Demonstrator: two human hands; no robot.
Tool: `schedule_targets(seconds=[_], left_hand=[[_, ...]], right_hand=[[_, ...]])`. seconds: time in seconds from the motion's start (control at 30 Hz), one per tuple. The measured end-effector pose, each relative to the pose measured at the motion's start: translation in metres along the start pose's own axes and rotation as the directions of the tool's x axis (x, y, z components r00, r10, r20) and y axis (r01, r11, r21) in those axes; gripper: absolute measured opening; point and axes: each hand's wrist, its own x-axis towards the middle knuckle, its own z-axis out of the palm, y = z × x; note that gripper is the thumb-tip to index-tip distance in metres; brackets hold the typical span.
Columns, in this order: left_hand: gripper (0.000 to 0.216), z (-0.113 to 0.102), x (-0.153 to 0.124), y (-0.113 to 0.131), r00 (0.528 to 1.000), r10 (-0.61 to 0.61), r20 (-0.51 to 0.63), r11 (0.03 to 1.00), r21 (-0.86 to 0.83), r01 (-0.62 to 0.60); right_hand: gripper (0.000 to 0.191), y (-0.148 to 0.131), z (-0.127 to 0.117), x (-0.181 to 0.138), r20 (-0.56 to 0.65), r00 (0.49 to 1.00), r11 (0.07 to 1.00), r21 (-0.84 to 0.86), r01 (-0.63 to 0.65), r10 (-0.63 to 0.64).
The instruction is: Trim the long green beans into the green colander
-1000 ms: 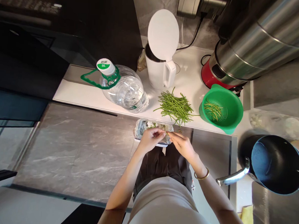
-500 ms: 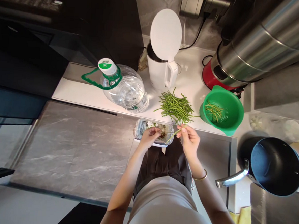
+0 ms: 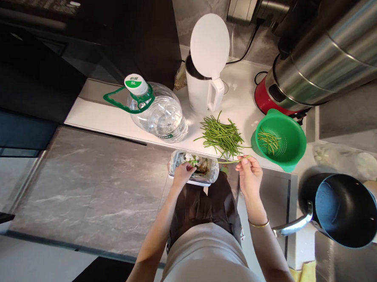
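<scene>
My left hand hovers over a small bin lined with a clear plastic bag below the counter edge, its fingers curled and pinched together; what they hold is too small to make out. My right hand is closed on one green bean, held roughly level at the counter's front edge. A pile of green beans lies on the white counter just beyond. A green colander with a few beans in it stands to the right of my right hand.
A white kettle with its lid up stands behind the beans. A large water bottle lies to the left. A red and steel appliance is at the back right. A dark pot sits at the right.
The two hands have parted. My right hand has carried the bean to the right, toward the colander. My left hand has dropped lower over the bin.
</scene>
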Motion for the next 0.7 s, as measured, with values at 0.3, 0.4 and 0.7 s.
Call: schedule_targets(seconds=[0.3, 0.4, 0.7], left_hand=[[0.025, -0.030, -0.047, 0.085, 0.975, 0.190, 0.116, 0.854, -0.510, -0.105], [0.032, -0.033, -0.060, 0.104, 0.964, 0.201, 0.175, 0.763, -0.645, -0.042], [0.025, -0.031, -0.054, 0.104, 0.968, 0.149, 0.203, 0.713, -0.700, 0.036]], right_hand=[[0.007, 0.016, 0.013, -0.022, 0.238, 0.949, 0.849, -0.438, 0.295, -0.207], [0.011, 0.014, 0.013, -0.022, 0.364, 0.882, 0.734, -0.503, 0.456, -0.298], [0.019, 0.014, 0.006, -0.019, 0.501, 0.820, 0.677, -0.504, 0.537, -0.278]])
